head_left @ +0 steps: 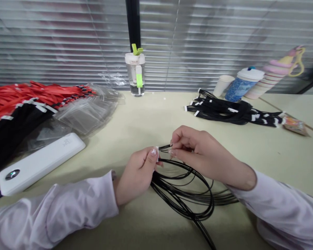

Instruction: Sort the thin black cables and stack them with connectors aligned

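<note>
The left hand [137,175] is closed narrow, with thumb and fingers pinching a bundle of thin black cords [182,194]. The right hand [198,156] is also narrow: its thumb and forefinger meet at the upper strands, just beside the left hand, and the fingers partly hide the point of contact. The bundle lies on the pale table [151,118] at lower centre of the frame, between the two hands and below them, and falls in loose loops that cross one another.

Handling: the cords are judged to be light, thin and flexible, with enough spring to hold open curves. They are not fragile, but the strands may slip apart or tangle. Take hold close to the gathered ends, where the strands run nearest together, and not at the loose loops.

Nearby items: at upper right lie finished-looking black lanyards [219,111] with white tabs. At left lie red lanyards [21,97], black lanyards [7,139] and clear plastic badge sleeves [83,116]. A white power bank [39,163] rests at lower left, beside the left forearm. A clear water bottle [135,74] with a green clip stands at top centre, against the window blinds [198,41]. A paper cup [222,84], a blue tumbler [242,85] and a pink bottle [273,76] stand at upper right, with a small snack packet [294,125] further right.
</note>
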The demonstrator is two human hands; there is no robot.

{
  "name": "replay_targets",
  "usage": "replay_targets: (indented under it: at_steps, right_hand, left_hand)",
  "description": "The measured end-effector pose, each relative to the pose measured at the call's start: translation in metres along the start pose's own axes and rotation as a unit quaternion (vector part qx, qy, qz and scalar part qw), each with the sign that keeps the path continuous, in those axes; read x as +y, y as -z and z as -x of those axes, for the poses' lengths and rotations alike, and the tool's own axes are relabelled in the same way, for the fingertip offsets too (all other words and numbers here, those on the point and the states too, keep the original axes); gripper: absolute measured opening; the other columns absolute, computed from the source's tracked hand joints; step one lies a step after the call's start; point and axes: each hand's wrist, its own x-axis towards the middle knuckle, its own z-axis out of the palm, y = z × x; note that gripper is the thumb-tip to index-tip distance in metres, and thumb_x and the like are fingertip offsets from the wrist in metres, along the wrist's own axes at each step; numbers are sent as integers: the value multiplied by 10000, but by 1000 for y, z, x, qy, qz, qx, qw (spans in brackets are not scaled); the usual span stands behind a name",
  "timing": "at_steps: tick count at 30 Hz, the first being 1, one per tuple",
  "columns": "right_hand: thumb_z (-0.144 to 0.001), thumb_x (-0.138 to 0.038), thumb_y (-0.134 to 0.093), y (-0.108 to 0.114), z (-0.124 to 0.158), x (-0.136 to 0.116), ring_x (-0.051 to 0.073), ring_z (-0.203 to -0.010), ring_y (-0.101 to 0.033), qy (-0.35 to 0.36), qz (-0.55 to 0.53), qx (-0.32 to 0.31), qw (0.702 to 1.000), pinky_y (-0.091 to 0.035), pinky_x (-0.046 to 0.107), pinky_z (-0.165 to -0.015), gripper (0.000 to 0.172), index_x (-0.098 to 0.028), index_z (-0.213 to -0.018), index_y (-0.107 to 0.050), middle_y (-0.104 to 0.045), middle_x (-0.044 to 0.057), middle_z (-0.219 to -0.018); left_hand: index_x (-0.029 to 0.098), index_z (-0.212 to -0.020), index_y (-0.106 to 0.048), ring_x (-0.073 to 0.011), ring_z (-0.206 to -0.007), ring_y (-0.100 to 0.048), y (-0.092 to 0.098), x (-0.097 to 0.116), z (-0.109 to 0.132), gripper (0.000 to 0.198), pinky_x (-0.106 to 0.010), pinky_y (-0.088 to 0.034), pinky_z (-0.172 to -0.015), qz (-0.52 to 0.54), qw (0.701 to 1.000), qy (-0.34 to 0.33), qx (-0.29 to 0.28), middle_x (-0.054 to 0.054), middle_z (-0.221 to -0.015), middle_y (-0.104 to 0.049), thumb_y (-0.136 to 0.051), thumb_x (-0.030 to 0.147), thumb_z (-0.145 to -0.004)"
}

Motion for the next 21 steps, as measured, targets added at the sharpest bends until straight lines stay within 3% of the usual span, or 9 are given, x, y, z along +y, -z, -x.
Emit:
replay_targets:
  at_steps: [3,10,14,16,18,21]
  right_hand:
    - [-770,-144,-481,-1,-1,0,76,-631,-538,0,-5,1,1000,-389,190,-566,100,-181,-844,-424,-585,-22,-702]
    - [-777,-129,-479,-15,-3,2,57,-576,-510,48,44,72,995,-369,170,-539,77,-180,-827,-451,-559,-49,-634]
    - [-770,-156,-513,1,-4,2,59,-609,-520,60,111,49,991,-380,175,-572,141,-187,-899,-465,-576,-39,-700]
    - [-729,-198,-575,17,0,-2,78,-627,-501,79,233,53,968,-368,200,-582,167,-181,-867,-482,-561,-18,-735]
    - [-691,-271,-620,29,8,-7,98,-612,-463,97,356,87,925,-338,226,-556,192,-171,-774,-479,-529,5,-731]
    - [-718,-384,-574,35,22,-17,96,-491,-347,109,447,103,882,-234,247,-474,298,-171,-569,-427,-448,0,-556]
  left_hand:
    - [168,-625,-382,-101,-554,-433,0,1,0,363,-210,-341,-518,-5,1000,-6,0,15,-562,-407,-275,395,-887]
    - [165,-630,-404,-117,-567,-467,0,2,1,376,-219,-354,-531,-54,998,-25,2,0,-566,-460,-274,411,-885]
    - [156,-656,-436,-104,-553,-453,0,-3,-3,392,-210,-367,-518,-12,999,26,21,-2,-587,-477,-304,458,-868]
    - [154,-692,-466,-90,-494,-429,0,-7,-6,408,-201,-351,-452,27,996,65,52,-3,-598,-488,-317,498,-851]
    - [158,-737,-490,-78,-435,-405,-1,-12,-10,411,-194,-326,-383,68,990,93,80,2,-609,-492,-335,526,-834]
    - [165,-743,-499,-71,-385,-392,-1,-16,-12,411,-190,-307,-328,105,982,116,102,17,-586,-465,-362,545,-815]
